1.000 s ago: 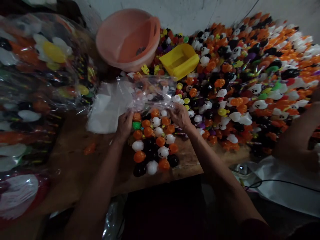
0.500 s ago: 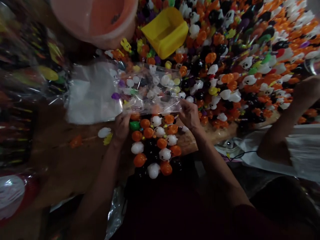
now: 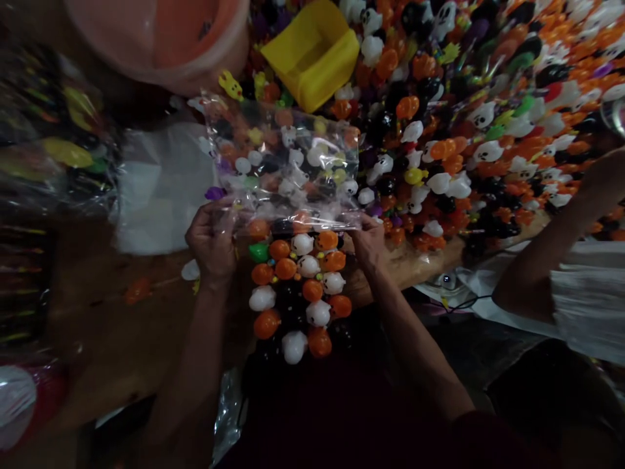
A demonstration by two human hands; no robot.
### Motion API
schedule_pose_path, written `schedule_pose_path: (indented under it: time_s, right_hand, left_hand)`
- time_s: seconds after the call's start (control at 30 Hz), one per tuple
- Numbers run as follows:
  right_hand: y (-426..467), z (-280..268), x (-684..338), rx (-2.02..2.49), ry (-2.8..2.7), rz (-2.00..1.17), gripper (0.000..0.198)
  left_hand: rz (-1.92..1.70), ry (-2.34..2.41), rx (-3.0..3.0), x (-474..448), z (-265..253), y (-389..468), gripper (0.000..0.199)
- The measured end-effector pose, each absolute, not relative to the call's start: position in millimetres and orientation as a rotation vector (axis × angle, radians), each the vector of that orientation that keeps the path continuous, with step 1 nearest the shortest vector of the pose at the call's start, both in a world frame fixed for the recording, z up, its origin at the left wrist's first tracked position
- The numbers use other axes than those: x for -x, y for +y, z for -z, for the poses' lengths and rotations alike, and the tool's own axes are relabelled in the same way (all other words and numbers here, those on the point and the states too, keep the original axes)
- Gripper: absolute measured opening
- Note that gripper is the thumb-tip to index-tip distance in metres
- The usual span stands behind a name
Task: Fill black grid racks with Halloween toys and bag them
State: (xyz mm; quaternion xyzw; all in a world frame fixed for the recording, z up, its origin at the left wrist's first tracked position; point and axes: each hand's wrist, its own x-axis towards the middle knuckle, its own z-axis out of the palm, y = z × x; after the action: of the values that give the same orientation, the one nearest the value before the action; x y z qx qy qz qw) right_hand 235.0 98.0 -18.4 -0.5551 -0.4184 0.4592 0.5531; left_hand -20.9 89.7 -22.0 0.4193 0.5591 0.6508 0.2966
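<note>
A clear plastic bag [image 3: 283, 156] is stretched between my two hands above the table's front edge. My left hand [image 3: 213, 238] pinches its near left corner, and my right hand [image 3: 368, 236] grips the near right corner. Just below the bag's near edge lies a bunch of small Halloween figures, among them an orange pumpkin [image 3: 266, 324], a white ghost [image 3: 319, 313] and a green figure [image 3: 258, 252]. The upper figures of this bunch reach the bag's edge; whether they are inside it I cannot tell. Black figures in the bunch blend into the dark clothing.
A large heap of similar figures [image 3: 483, 153] fills the back and right. A yellow scoop [image 3: 312, 58] rests on it beside a pinkish tub [image 3: 215, 68]. Flat bags [image 3: 161, 215] are stacked at left. Another person's forearm [image 3: 551, 241] reaches in at right.
My left hand has moved left and turned, and the bag is now spread wider and flatter. The whole view has shifted slightly. The bunch of figures stays below the bag.
</note>
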Motion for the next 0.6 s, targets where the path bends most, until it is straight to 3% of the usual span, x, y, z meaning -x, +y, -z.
schedule_pose_path:
  time_s: [0.13,0.37,0.6]
  right_hand:
    - [92.2,22.7,-231.5,1.390,-1.396,-1.016,0.028]
    - [87.7,14.2,-251.2,1.349,-1.743,-0.773,0.032]
    - [70.0,30.1,-265.5,1.246,-2.308,-0.553,0.029]
  left_hand:
    - [-1.697,1.639,-1.196,22.6,29.9,71.5,0.028]
    - [-1.517,1.711,-1.561,24.4,19.7,50.0,0.042]
    - [-1.169,1.831,-1.831,40.3,34.3,11.3,0.027]
